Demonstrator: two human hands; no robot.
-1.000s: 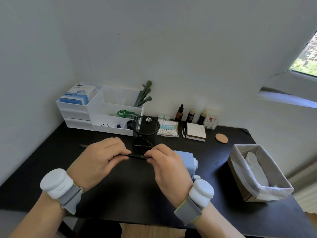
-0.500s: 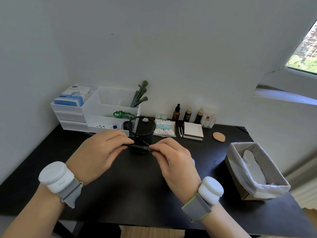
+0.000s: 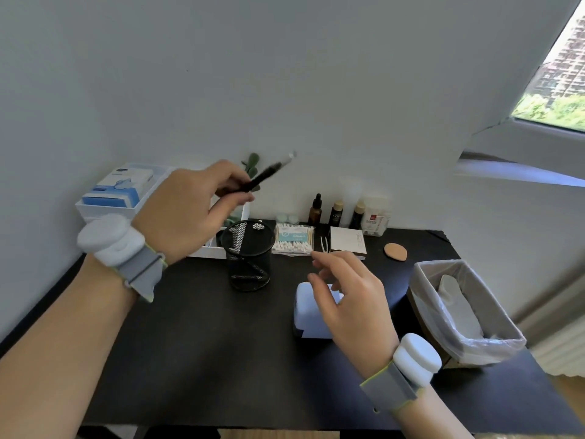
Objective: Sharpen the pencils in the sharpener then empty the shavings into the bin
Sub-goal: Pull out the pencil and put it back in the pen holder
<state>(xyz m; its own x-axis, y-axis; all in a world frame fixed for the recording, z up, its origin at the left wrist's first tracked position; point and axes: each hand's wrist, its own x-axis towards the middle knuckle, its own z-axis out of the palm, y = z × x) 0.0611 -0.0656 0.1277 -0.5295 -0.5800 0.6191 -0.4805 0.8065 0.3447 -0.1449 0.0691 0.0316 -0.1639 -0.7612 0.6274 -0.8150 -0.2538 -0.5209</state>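
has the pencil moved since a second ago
Yes. The left hand now holds the pencil raised above the mesh cup; earlier both hands held it low, level with the cup's front.

Both bare forearms wear grey straps [image 3: 144, 270] carrying white rounded pods [image 3: 417, 356].
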